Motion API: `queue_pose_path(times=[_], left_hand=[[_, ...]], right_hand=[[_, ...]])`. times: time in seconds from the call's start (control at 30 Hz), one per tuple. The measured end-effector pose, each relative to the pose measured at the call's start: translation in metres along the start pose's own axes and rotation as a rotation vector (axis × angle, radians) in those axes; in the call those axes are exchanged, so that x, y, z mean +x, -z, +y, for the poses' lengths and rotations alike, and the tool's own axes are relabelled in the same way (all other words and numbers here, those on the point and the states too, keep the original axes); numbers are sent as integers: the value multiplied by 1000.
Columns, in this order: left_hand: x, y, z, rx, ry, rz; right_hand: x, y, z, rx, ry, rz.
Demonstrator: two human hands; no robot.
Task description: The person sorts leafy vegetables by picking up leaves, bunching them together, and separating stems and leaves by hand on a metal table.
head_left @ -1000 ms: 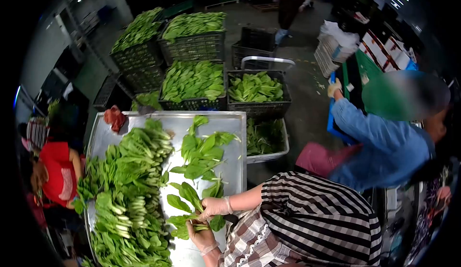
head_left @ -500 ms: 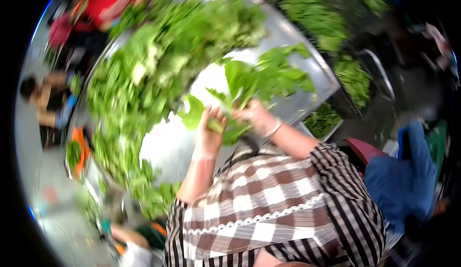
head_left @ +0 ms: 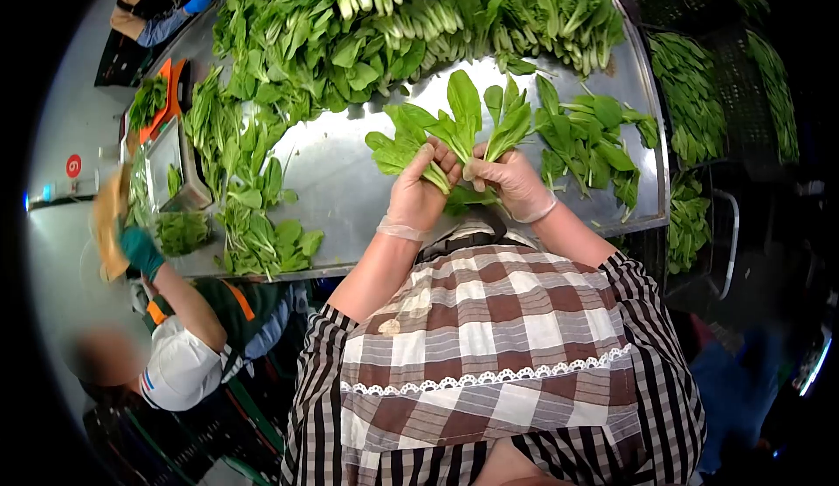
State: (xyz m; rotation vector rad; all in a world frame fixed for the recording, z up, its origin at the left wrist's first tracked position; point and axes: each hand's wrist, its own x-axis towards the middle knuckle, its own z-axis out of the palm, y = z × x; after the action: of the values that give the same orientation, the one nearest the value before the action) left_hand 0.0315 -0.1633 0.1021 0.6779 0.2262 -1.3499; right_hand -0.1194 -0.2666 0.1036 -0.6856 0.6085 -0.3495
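Gloved in something clear, my left hand (head_left: 418,190) is closed around the pale stems of some leafy greens (head_left: 404,141), whose leaves fan out to the upper left. Close on its right, my right hand (head_left: 514,187) pinches another small bunch of leafy greens (head_left: 509,132) by the stem ends, leaves pointing up. One broad upright leaf (head_left: 463,106) stands between the two hands; which hand has it I cannot tell. Below my hands, near the table edge, a few leaves (head_left: 472,199) show partly hidden. Loose greens (head_left: 599,136) lie just right of my right hand.
A large heap of leafy greens (head_left: 367,58) covers the far side of the metal table (head_left: 332,171). An orange scale (head_left: 166,101) and a clear-sided bin (head_left: 166,167) stand left. A co-worker's green-gloved hand (head_left: 142,250) is nearby. Crates of greens (head_left: 686,84) stand right.
My view has swung and sharpened, so the table now lies more level. Both hands still hold greens, close together. The co-worker at the lower left shows more fully.
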Motion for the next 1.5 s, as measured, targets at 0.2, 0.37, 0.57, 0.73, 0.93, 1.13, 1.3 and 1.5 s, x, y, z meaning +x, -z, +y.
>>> queue_pose_path(times=[0.2, 0.37, 0.57, 0.73, 0.93, 1.13, 1.3, 1.5], left_hand=[[-4, 4, -1, 19, -54, -116], [-2, 0, 4, 159, -48, -78], [-2, 7, 6, 227, -126, 82], [2, 14, 5, 223, -138, 102], [4, 17, -4, 340, -183, 136], [6, 17, 4, 268, -185, 184], [5, 23, 6, 137, -209, 144], [7, 30, 5, 68, -176, 90]], right_hand=[[15, 1, -1, -76, -96, -67], [26, 0, 2, -246, -142, -160], [29, 0, -2, -292, -281, -239], [34, 4, 2, -354, -252, -217], [37, -8, 15, -1456, 390, 14], [28, -18, 10, -1170, 330, -60], [30, -8, 11, -279, -67, -66], [37, -9, 9, -192, -163, 15]])
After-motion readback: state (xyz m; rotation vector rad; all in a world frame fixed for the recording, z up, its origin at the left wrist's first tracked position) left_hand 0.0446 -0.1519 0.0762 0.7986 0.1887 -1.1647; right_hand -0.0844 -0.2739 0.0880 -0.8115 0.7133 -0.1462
